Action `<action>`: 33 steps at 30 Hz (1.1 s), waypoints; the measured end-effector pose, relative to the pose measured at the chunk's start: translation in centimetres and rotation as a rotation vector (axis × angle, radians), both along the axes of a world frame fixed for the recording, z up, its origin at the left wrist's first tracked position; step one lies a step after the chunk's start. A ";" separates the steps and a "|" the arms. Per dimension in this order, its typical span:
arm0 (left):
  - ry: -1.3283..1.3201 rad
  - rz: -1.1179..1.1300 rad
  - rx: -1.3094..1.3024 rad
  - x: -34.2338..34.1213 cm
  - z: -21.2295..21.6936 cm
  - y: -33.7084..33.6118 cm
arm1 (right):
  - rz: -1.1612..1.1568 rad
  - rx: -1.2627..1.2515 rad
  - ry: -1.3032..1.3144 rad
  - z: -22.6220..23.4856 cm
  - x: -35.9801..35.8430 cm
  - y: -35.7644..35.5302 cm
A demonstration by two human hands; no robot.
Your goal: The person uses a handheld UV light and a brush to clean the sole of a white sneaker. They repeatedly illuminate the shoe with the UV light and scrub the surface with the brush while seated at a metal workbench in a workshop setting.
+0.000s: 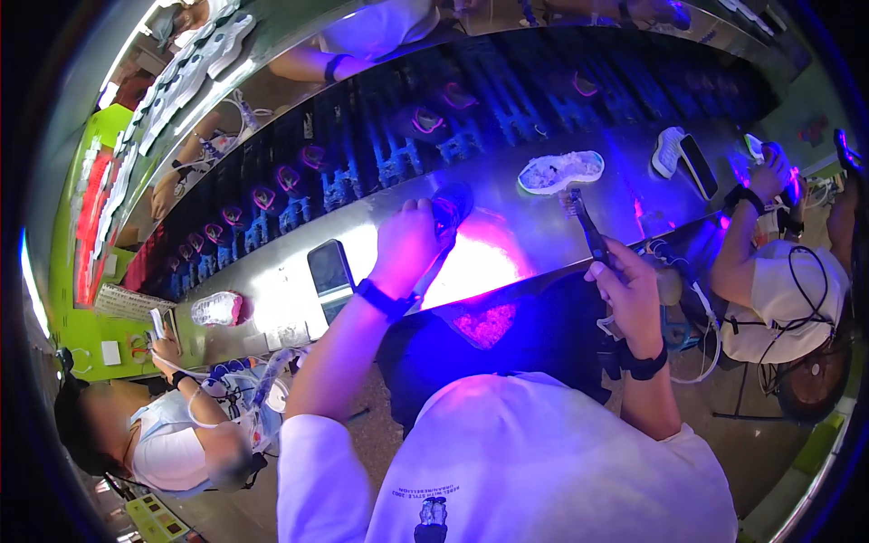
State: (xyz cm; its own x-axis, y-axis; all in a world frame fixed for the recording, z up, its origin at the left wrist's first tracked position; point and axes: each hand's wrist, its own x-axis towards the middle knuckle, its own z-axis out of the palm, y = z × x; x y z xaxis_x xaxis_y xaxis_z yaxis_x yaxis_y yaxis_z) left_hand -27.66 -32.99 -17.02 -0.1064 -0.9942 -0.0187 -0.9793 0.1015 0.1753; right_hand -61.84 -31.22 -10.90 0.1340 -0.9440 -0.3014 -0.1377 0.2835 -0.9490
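My left hand [405, 246] grips a dark shoe part [450, 210] on the metal bench [362, 226], lit by a bright pink-violet glow [471, 262]. My right hand [626, 291] holds a slim dark tool [588, 231] whose tip points up toward the bench. A black band sits on each of my wrists. A white shoe sole [560, 171] lies on the bench just beyond the tool.
A dark conveyor [434, 136] carrying shoe parts under violet light runs behind the bench. A phone [330, 268] lies left of my left hand. A white sole [217, 309] sits farther left. Seated co-workers flank me, one at left [181, 434], one at right [778, 271]. Another sole [681, 156] lies at right.
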 end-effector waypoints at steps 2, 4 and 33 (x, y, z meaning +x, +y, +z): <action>-0.043 -0.021 -0.104 -0.9 -1.0 0.2 | 0.025 -0.031 -0.009 0.1 0.8 -0.3; -0.027 -0.173 -0.048 -2.3 -0.4 3.7 | 0.074 -0.073 0.017 0.6 1.0 -0.1; 0.421 -0.619 -0.511 -2.9 10.5 7.1 | 0.428 -0.403 0.140 3.9 0.8 -1.8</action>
